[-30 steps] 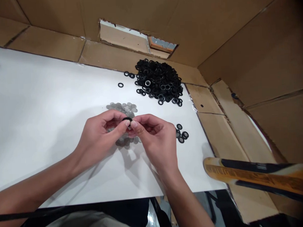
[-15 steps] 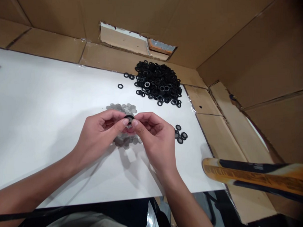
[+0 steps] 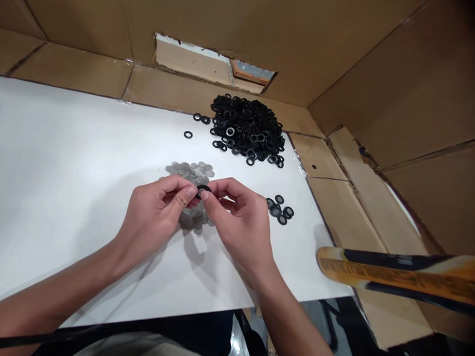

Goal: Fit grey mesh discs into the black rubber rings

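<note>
One black washer (image 3: 203, 188), ring-shaped, thick rim

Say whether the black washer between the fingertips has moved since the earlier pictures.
Yes, the black washer shifted slightly rightward against the gray washer pile.

Left hand (image 3: 153, 214), right hand (image 3: 239, 222) drawn slightly apart; black washer (image 3: 203, 188) more exposed.

A makeshift workstation: cardboard walls (image 3: 357, 44) around a white tabletop (image 3: 65, 163) with washers (image 3: 245, 128).
</note>
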Available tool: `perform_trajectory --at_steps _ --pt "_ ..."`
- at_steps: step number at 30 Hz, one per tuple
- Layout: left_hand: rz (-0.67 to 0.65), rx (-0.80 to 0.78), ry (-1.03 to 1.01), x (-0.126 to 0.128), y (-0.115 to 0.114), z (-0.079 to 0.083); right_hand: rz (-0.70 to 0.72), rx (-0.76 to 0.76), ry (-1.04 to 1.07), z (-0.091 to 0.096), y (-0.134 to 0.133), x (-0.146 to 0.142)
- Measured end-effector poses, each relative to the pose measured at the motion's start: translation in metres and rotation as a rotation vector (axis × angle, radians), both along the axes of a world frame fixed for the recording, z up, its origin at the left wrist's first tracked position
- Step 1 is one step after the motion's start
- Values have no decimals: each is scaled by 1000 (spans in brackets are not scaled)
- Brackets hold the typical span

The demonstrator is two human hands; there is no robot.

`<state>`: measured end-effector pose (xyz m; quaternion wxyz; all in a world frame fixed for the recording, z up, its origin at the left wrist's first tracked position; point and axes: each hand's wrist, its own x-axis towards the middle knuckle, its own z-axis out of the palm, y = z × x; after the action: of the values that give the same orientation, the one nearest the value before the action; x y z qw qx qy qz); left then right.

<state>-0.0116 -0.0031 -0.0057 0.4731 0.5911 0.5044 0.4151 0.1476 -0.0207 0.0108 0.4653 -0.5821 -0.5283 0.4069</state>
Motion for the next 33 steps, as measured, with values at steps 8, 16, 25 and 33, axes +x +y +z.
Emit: perform_trajectory --at_steps 8,16,25,33 --pt "-48 114 82 2 1 -2 -11 1 54 -2 -3 -2" --pt "-18 116 92 2 -2 1 50 -75 40 2 -1 0" --pt "-32 134 105 1 -2 2 -14 -9 80 -1 -4 -4" --pt "-8 134 75 2 -3 5 50 -59 73 0 -2 -1"
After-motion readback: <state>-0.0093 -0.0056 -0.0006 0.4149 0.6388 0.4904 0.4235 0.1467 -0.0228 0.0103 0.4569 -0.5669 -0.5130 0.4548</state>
